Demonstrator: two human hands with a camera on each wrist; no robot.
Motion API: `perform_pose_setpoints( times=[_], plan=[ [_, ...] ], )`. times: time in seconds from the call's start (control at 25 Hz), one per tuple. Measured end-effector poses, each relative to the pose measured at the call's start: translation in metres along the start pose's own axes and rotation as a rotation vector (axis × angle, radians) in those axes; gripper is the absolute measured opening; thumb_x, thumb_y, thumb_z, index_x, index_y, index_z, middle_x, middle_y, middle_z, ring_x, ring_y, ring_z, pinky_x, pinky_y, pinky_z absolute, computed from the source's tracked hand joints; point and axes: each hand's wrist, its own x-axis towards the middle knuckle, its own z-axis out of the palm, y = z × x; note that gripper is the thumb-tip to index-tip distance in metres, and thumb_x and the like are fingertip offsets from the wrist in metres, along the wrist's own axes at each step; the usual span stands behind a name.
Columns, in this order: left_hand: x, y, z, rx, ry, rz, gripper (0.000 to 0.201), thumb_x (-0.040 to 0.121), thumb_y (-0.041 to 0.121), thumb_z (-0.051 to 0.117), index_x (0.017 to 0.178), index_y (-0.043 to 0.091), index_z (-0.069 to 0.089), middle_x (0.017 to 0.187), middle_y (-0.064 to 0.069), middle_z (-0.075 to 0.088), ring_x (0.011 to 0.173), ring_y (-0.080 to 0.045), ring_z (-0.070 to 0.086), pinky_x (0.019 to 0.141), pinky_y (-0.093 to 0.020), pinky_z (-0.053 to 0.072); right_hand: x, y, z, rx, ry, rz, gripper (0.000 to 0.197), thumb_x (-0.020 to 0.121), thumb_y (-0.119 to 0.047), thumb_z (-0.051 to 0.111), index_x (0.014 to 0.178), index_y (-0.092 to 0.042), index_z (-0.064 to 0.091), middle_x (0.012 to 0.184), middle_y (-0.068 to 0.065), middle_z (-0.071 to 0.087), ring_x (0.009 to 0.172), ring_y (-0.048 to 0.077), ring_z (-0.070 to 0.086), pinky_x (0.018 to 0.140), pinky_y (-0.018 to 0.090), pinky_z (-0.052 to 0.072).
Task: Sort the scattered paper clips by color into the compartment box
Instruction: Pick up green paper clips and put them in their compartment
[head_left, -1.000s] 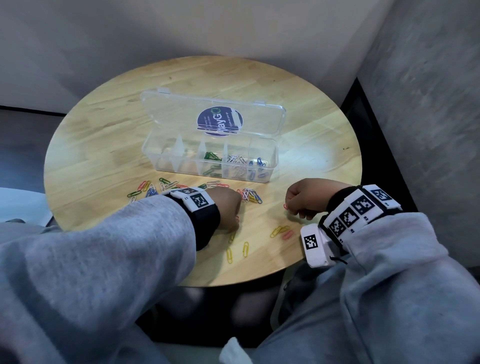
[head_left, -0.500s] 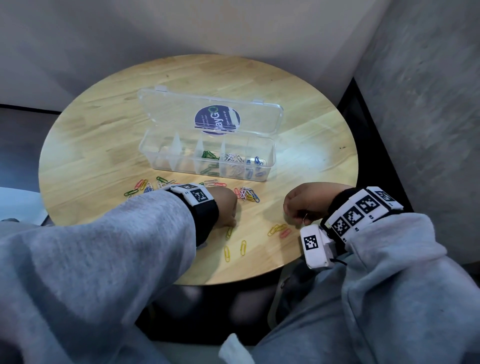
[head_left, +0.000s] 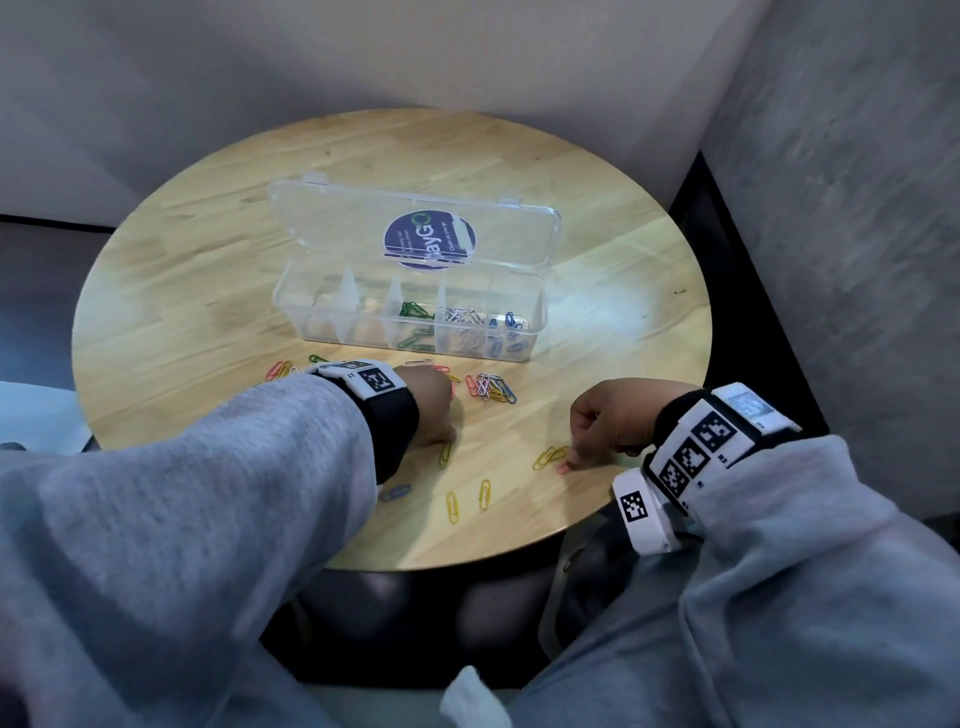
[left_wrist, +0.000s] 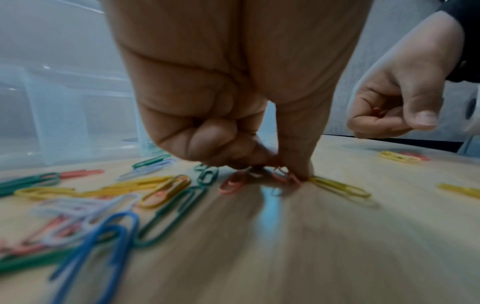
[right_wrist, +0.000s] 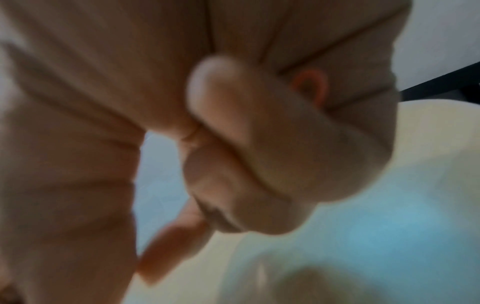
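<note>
The clear compartment box stands open mid-table, with green clips, white clips and blue clips in separate sections. Mixed clips lie scattered in front of it. My left hand has its fingers curled down on the table, pinching red clips beside a yellow clip. My right hand is curled near the table's front edge. It keeps a red clip in its fist, and one fingertip touches a red clip next to two yellow ones.
The round wooden table sits in a corner between grey walls. The box's lid lies back, bearing a purple sticker. More yellow clips and a blue clip lie near the front edge. My grey sleeves cover the near left.
My right hand has dropped toward the front edge and now touches the red clip by the yellow ones. My left hand has drawn back slightly, uncovering a blue clip.
</note>
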Motion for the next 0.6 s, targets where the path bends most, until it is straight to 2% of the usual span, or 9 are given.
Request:
perform_pose_setpoints(
  times=[0.16, 0.24, 0.28, 0.36, 0.44, 0.48, 0.52, 0.6],
  plan=[
    [-0.003, 0.0, -0.002, -0.027, -0.014, 0.004, 0.033, 0.088, 0.034, 0.058, 0.109, 0.009, 0.064, 0.104, -0.007, 0.064, 0.085, -0.021, 0.049, 0.069, -0.025, 0.037, -0.002, 0.0, 0.002, -0.049, 0.047, -0.062, 0.013, 0.074, -0.027, 0.076, 0.075, -0.026, 0.063, 0.058, -0.01, 0.046, 0.052, 0.006, 0.041, 0.051, 0.02, 0.032],
    [-0.005, -0.003, -0.006, -0.068, -0.015, 0.007, 0.025, 0.088, 0.034, 0.058, 0.099, 0.012, 0.065, 0.093, -0.003, 0.062, 0.083, -0.019, 0.049, 0.067, -0.024, 0.036, -0.002, -0.001, 0.004, -0.074, 0.045, -0.1, 0.014, 0.074, -0.024, 0.075, 0.077, -0.027, 0.062, 0.058, -0.009, 0.044, 0.051, 0.005, 0.04, 0.051, 0.021, 0.031],
    [-0.006, -0.007, -0.008, -0.12, -0.013, 0.015, 0.017, 0.088, 0.033, 0.059, 0.088, 0.016, 0.065, 0.082, 0.0, 0.06, 0.08, -0.018, 0.05, 0.063, -0.024, 0.036, -0.002, -0.002, 0.005, -0.092, 0.042, -0.112, 0.014, 0.075, -0.023, 0.074, 0.077, -0.027, 0.062, 0.059, -0.009, 0.044, 0.052, 0.005, 0.041, 0.052, 0.021, 0.031],
    [-0.006, -0.017, -0.013, -0.395, -0.032, 0.045, 0.022, 0.088, 0.029, 0.061, 0.068, 0.02, 0.057, 0.065, 0.003, 0.058, 0.068, -0.016, 0.053, 0.059, -0.022, 0.039, 0.0, -0.005, 0.009, -0.152, 0.052, -0.116, 0.014, 0.076, -0.024, 0.074, 0.079, -0.026, 0.061, 0.063, -0.01, 0.046, 0.058, 0.004, 0.042, 0.053, 0.021, 0.032],
    [-0.009, -0.022, -0.019, -0.895, -0.073, 0.064, 0.024, 0.089, 0.017, 0.061, 0.067, 0.015, 0.053, 0.065, -0.003, 0.06, 0.053, -0.011, 0.055, 0.058, -0.02, 0.048, 0.004, -0.007, 0.012, -0.221, 0.075, -0.114, 0.015, 0.076, -0.027, 0.074, 0.078, -0.025, 0.06, 0.068, -0.013, 0.048, 0.065, 0.004, 0.045, 0.056, 0.02, 0.035],
    [-0.012, -0.023, -0.023, -1.132, -0.08, 0.062, 0.024, 0.09, 0.009, 0.059, 0.067, 0.012, 0.051, 0.068, -0.007, 0.059, 0.047, -0.008, 0.056, 0.053, -0.018, 0.051, 0.007, -0.009, 0.015, -0.251, 0.085, -0.118, 0.015, 0.077, -0.027, 0.074, 0.077, -0.024, 0.059, 0.068, -0.014, 0.049, 0.066, 0.004, 0.047, 0.058, 0.022, 0.038],
    [-0.015, -0.024, -0.026, -1.31, -0.077, 0.05, 0.025, 0.091, 0.003, 0.055, 0.067, 0.009, 0.049, 0.069, -0.01, 0.059, 0.043, -0.007, 0.056, 0.048, -0.016, 0.051, 0.009, -0.01, 0.016, -0.282, 0.097, -0.127, 0.014, 0.078, -0.026, 0.072, 0.077, -0.024, 0.059, 0.068, -0.013, 0.05, 0.067, 0.007, 0.048, 0.061, 0.023, 0.04],
    [-0.018, -0.024, -0.031, -1.511, -0.059, 0.013, 0.029, 0.091, -0.003, 0.047, 0.065, 0.009, 0.046, 0.068, -0.012, 0.057, 0.04, -0.008, 0.056, 0.042, -0.014, 0.049, 0.012, -0.011, 0.018, -0.324, 0.118, -0.135, 0.012, 0.078, -0.025, 0.069, 0.074, -0.023, 0.059, 0.066, -0.01, 0.052, 0.069, 0.012, 0.05, 0.064, 0.025, 0.043]
  ],
)
